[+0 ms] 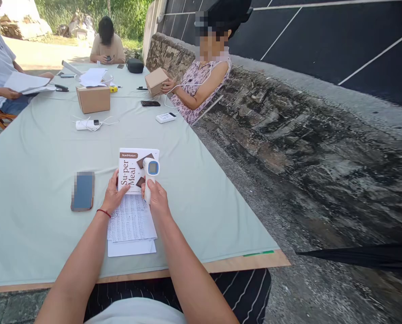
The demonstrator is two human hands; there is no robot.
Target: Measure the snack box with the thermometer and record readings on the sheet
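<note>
Between hands point(114, 196): box point(133, 171); right hand point(156, 198) grips thermometer point(150, 176).

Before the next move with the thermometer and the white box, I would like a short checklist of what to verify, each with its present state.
1. Right hand has a firm grasp on the thermometer: ok, the fingers close around its handle.
2. Left hand steadies the Su-per Meal box: ok, it rests at the box's lower left edge.
3. Thermometer display faces the camera: ok; its reading: cannot tell, too small.
4. Printed sheets lie flat under the hands: ok.
5. Phone is apart from the hands: ok, it lies to the left on the tablecloth.
6. Thermometer tip touches the box: cannot tell.
</note>
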